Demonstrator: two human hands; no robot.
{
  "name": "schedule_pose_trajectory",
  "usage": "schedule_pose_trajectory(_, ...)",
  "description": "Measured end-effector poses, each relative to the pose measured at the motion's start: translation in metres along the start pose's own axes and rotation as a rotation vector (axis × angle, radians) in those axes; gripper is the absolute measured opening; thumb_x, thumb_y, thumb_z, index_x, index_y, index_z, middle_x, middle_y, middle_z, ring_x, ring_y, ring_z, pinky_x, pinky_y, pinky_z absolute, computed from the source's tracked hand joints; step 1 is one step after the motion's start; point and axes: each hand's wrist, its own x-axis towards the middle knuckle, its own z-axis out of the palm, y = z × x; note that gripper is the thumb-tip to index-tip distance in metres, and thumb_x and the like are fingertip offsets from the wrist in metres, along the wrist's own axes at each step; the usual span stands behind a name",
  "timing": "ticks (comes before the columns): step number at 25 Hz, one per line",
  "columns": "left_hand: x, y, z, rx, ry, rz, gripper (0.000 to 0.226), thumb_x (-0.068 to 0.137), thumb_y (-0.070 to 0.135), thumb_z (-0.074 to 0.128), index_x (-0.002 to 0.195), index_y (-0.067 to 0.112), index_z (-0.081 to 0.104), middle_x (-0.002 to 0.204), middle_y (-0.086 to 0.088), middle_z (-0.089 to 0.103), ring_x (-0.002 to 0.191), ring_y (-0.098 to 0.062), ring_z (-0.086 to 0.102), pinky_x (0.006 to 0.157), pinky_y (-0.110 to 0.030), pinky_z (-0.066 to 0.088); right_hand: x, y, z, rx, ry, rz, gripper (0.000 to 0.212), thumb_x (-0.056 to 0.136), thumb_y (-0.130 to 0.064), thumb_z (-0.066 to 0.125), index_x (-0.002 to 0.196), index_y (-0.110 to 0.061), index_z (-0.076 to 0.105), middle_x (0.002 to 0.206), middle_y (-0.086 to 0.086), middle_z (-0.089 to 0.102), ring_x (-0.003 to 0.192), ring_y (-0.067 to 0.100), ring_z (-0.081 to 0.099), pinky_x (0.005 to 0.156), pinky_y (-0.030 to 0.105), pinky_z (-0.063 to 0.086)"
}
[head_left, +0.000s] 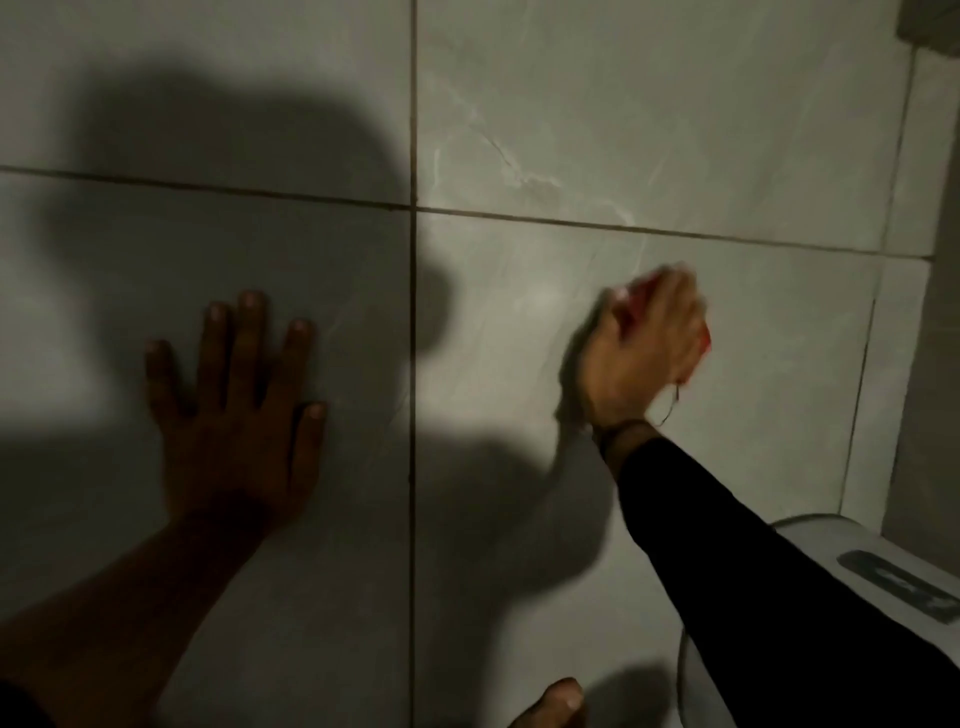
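Nearest, the left forearm (104, 613) runs up to the left hand (234, 415), which is pressed flat on the tiled wall (675, 130) with fingers spread wide. To its right, the blurred right hand (644, 348) curls its fingers round a red cloth (638, 304) held against the tile. Wiping appears underway; the extent cleaned cannot be told.

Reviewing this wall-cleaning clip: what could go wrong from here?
1. The left hand presses flat on the glossy tiled wall; if the tile is wet, it might slide.
2. The right hand is motion-blurred around a red pad, mostly hidden; a fast stroke might lose it or scrape knuckles.
3. The dark sleeve passes close over the white cistern lid and might knock it.
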Motion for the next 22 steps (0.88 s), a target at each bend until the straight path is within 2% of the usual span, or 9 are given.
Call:
schedule_pose_trajectory(3, 0.0, -0.001, 0.0, 0.0, 0.001, 0.0, 0.076, 0.106, 0.053, 0.028, 0.177, 0.03, 0.013, 0.186, -0.007, 0.003, 0.172, -0.026, -0.006, 0.131, -0.068, -0.002, -0.051, -0.06, 0.03, -0.048, -0.092, -0.58, 0.086, 0.09, -0.04, 0.057, 0.167, -0.01, 0.034, 0.177, 0.015, 0.03, 0.166, 0.039, 0.023, 0.135, 0.061, 0.014)
schedule_pose_trajectory(5, 0.001, -0.003, -0.001, -0.008, -0.006, 0.0, 0.076, 0.106, 0.053, 0.029, 0.177, 0.031, 0.012, 0.186, -0.006, -0.001, 0.172, -0.024, -0.01, 0.131, -0.067, -0.004, -0.13, -0.036, 0.024, -0.075, -0.287, -0.751, 0.08, 0.095, -0.044, 0.057, 0.167, -0.015, 0.035, 0.176, 0.012, 0.03, 0.167, 0.038, 0.021, 0.137, 0.056, 0.009)
schedule_pose_trajectory(8, 0.001, -0.002, -0.003, -0.034, -0.036, -0.029, 0.077, 0.105, 0.05, 0.033, 0.177, 0.031, 0.014, 0.186, -0.006, -0.002, 0.17, -0.022, -0.013, 0.131, -0.069, -0.003, -0.171, 0.045, -0.025, -0.115, -0.419, -0.628, 0.064, 0.107, -0.048, 0.043, 0.163, -0.018, 0.034, 0.171, 0.014, 0.038, 0.164, 0.039, 0.026, 0.137, 0.055, 0.012)
schedule_pose_trajectory(11, 0.001, 0.002, -0.004, -0.022, -0.061, -0.025, 0.078, 0.104, 0.049, 0.034, 0.177, 0.032, 0.013, 0.185, -0.003, -0.009, 0.17, -0.022, -0.013, 0.13, -0.071, -0.003, -0.085, 0.034, -0.015, -0.039, -0.08, -0.045, 0.068, 0.106, -0.042, 0.041, 0.165, -0.009, 0.038, 0.174, 0.016, 0.037, 0.164, 0.04, 0.028, 0.134, 0.062, 0.017)
schedule_pose_trajectory(12, 0.002, 0.001, -0.004, -0.02, -0.063, -0.018, 0.078, 0.105, 0.049, 0.034, 0.177, 0.032, 0.012, 0.186, -0.003, -0.009, 0.171, -0.025, -0.012, 0.13, -0.071, -0.002, -0.056, 0.007, -0.001, -0.022, 0.013, 0.041, 0.071, 0.104, -0.043, 0.042, 0.165, -0.007, 0.039, 0.174, 0.016, 0.037, 0.164, 0.039, 0.028, 0.133, 0.063, 0.019)
schedule_pose_trajectory(14, 0.003, 0.001, -0.005, -0.014, -0.065, -0.022, 0.077, 0.105, 0.05, 0.034, 0.177, 0.031, 0.013, 0.186, -0.009, -0.003, 0.172, -0.034, -0.004, 0.129, -0.073, -0.001, -0.054, -0.04, 0.027, -0.03, 0.01, -0.228, 0.078, 0.096, -0.047, 0.047, 0.164, -0.009, 0.041, 0.174, 0.016, 0.036, 0.163, 0.04, 0.029, 0.134, 0.062, 0.017)
schedule_pose_trajectory(17, 0.004, 0.001, -0.008, -0.024, -0.071, -0.046, 0.077, 0.105, 0.049, 0.035, 0.176, 0.029, 0.017, 0.186, -0.013, 0.003, 0.171, -0.039, 0.003, 0.129, -0.072, -0.001, -0.164, -0.018, 0.029, -0.056, -0.253, -0.649, 0.079, 0.1, -0.049, 0.055, 0.168, -0.019, 0.031, 0.177, 0.012, 0.03, 0.163, 0.04, 0.029, 0.136, 0.054, 0.011)
schedule_pose_trajectory(20, 0.001, 0.0, -0.007, -0.009, -0.049, -0.046, 0.076, 0.105, 0.049, 0.037, 0.176, 0.03, 0.016, 0.186, -0.012, 0.003, 0.172, -0.038, 0.002, 0.13, -0.068, -0.007, -0.232, 0.07, -0.016, -0.14, -0.334, -0.456, 0.074, 0.104, -0.048, 0.048, 0.166, -0.014, 0.031, 0.175, 0.013, 0.03, 0.16, 0.046, 0.033, 0.129, 0.069, 0.028)
schedule_pose_trajectory(22, 0.003, 0.0, -0.006, -0.004, -0.047, -0.037, 0.077, 0.105, 0.049, 0.036, 0.177, 0.031, 0.013, 0.186, -0.01, -0.001, 0.172, -0.037, 0.002, 0.129, -0.07, -0.004, -0.189, 0.098, -0.026, -0.173, -0.273, -0.248, 0.074, 0.103, -0.043, 0.043, 0.165, -0.004, 0.036, 0.174, 0.021, 0.03, 0.161, 0.048, 0.029, 0.13, 0.072, 0.022)
